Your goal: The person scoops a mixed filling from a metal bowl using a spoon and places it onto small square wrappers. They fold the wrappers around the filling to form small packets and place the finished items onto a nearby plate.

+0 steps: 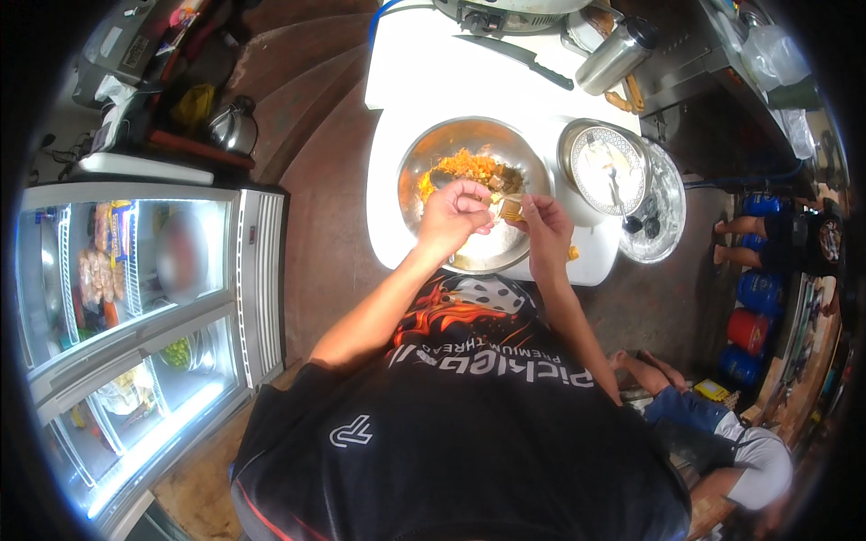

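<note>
Though left fingers (468,187) curl, their hold is unclear | right fingers (550,213) pinch gold packet (511,209) | food (474,164) in bowl (512,142) partly hidden

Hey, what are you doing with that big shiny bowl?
A person is handling a small gold-coloured packet over a steel mixing bowl. The right hand pinches it, and the left hand is close beside it with its fingers bunched; whether the packet is open is too small to tell. Orange shredded food lies in the bowl, on a white table. A knife lies farther back.
</note>
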### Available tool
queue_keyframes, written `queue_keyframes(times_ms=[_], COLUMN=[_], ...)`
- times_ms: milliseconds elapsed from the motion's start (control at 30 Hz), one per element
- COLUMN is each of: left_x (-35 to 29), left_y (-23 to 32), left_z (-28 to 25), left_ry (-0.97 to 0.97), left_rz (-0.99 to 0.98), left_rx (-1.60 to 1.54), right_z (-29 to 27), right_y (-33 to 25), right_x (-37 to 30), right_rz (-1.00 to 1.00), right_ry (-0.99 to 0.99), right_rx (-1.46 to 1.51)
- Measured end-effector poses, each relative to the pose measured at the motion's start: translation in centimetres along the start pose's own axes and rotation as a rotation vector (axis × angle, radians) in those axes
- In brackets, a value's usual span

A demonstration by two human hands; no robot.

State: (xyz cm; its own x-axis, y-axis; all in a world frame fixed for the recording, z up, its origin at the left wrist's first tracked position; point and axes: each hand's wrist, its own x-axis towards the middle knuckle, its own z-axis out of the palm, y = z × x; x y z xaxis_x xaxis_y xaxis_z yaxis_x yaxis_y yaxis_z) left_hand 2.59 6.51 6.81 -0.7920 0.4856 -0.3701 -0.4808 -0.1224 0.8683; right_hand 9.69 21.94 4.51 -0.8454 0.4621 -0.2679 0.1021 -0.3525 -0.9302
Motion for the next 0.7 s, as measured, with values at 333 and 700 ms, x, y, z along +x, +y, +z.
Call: queue_keyframes(times_ms=[333,700], left_x=[4.4,6.3], left_y=[-2.5,-4.1], left_z=[-2.6,-1.0], left_ry=[-0.099,-0.003], left_rz=[0.366,-0.155], left_rx=[0.302,0.076], right_z=[-0.6,-1.5], right_y=[1.6,4.8], right_x=[1.6,5.1], right_rz=[0.127,0.007], right_ry=[-0.092,-0.109], right_rx=[0.177,0.092])
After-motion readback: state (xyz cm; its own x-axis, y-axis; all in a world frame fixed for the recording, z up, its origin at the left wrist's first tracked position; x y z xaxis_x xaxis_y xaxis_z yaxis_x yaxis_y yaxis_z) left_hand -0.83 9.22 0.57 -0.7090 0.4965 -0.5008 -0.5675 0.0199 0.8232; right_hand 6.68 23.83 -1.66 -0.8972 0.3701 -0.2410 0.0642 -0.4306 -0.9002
